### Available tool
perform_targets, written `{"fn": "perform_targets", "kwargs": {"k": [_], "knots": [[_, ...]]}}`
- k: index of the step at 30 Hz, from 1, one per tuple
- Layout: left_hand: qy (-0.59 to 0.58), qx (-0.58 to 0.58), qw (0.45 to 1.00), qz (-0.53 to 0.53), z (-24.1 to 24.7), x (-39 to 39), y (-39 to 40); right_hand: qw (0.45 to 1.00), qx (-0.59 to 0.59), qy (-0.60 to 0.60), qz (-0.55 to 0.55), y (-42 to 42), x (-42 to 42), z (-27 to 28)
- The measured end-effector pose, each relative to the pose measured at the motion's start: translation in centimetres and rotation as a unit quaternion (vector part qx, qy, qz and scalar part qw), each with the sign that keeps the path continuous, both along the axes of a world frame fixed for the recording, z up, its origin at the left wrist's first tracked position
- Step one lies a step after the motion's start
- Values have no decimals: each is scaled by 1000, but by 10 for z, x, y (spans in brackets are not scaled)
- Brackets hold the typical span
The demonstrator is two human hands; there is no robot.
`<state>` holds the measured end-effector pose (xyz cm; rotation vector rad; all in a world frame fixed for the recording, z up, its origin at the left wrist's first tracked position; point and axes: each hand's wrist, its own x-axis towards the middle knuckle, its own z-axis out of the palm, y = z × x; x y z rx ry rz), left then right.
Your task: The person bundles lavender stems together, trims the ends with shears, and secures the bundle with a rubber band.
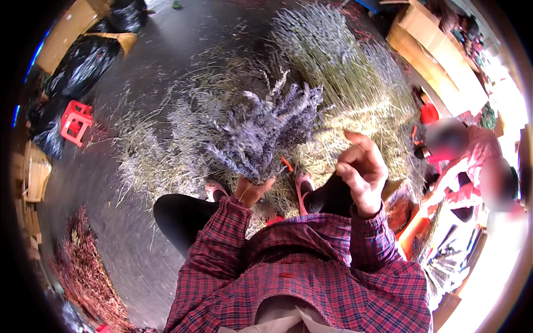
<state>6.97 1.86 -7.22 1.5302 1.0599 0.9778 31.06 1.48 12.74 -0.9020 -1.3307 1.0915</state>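
Note:
A thick bunch of dried lavender (270, 129) is held upright in my left hand (252, 191), its purple flower heads fanning out away from me. The fingers wrap the bunch below the heads; its lower stems are hidden. To the right of the bunch, my right hand (363, 175) is raised with bent fingers, thumb and forefinger apart, and nothing shows between them. Loose lavender stalks (154, 154) lie scattered on the dark floor beyond my feet. A large laid-out pile of lavender (329, 50) lies farther off, its stems towards me.
A red plastic stool (76, 123) and black plastic bags (83, 62) are at the left. Reddish dried plants (87, 274) lie at the lower left. Cardboard boxes (433, 62) stand at the upper right. People in reddish clothing (470, 162) are at the right, near an orange container (412, 233).

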Motion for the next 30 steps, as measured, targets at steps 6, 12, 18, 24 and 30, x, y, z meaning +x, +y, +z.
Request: {"fn": "perform_targets", "kwargs": {"k": [6, 12, 18, 24, 30], "knots": [[-182, -65, 979, -62, 41, -25, 7, 980, -151, -24, 130, 20, -14, -93], [-230, -112, 959, -125, 102, -7, 30, 903, -204, -46, 374, 31, -54, -133], [-264, -116, 946, -151, 124, 3, 43, 933, -144, -46, 325, 26, -79, -123], [-258, -125, 941, -177, 136, 3, 52, 952, -173, 77, 242, 19, -91, -93], [-187, -122, 974, -35, 146, -4, 56, 995, -73, -48, 38, 59, -89, -154]]}}
